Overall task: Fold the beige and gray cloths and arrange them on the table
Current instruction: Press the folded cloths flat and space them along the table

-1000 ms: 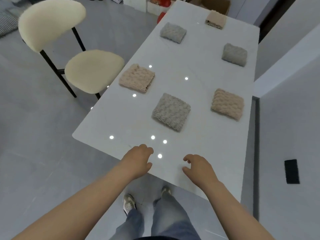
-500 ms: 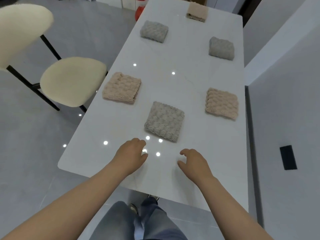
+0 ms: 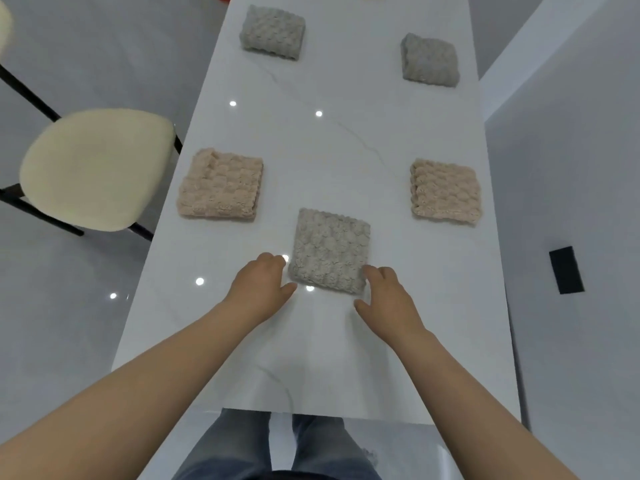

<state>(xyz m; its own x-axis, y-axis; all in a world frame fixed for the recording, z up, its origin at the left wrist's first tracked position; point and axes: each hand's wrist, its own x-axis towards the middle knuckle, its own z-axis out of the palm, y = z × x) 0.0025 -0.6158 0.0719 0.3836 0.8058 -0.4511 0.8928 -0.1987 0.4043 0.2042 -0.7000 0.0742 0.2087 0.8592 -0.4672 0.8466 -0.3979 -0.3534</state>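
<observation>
One folded gray cloth (image 3: 330,251) near-centre on the bench (image 3: 329,358), left grip (image 3: 259,285) and right grip (image 3: 384,296) at its front corners, loosely curled, holding nothing; arranging step, seemingly; next: gentle two-sided nudge, squaring with other folded cloths (image 3: 221,185).

Left hand (image 3: 258,285), right hand (image 3: 388,299) flank gray cloth (image 3: 330,249)

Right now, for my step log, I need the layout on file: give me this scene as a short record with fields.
Table: white table
Nearest: nearest gray cloth, folded, flat, between the hands
Hands: left hand open beside its near left corner; right hand open at its near right corner, contact unclear
Middle row: left beige cloth, right beige cloth, both folded
Far row: far left gray cloth, far right gray cloth, both folded
Off table: cream chair, on the left
</observation>
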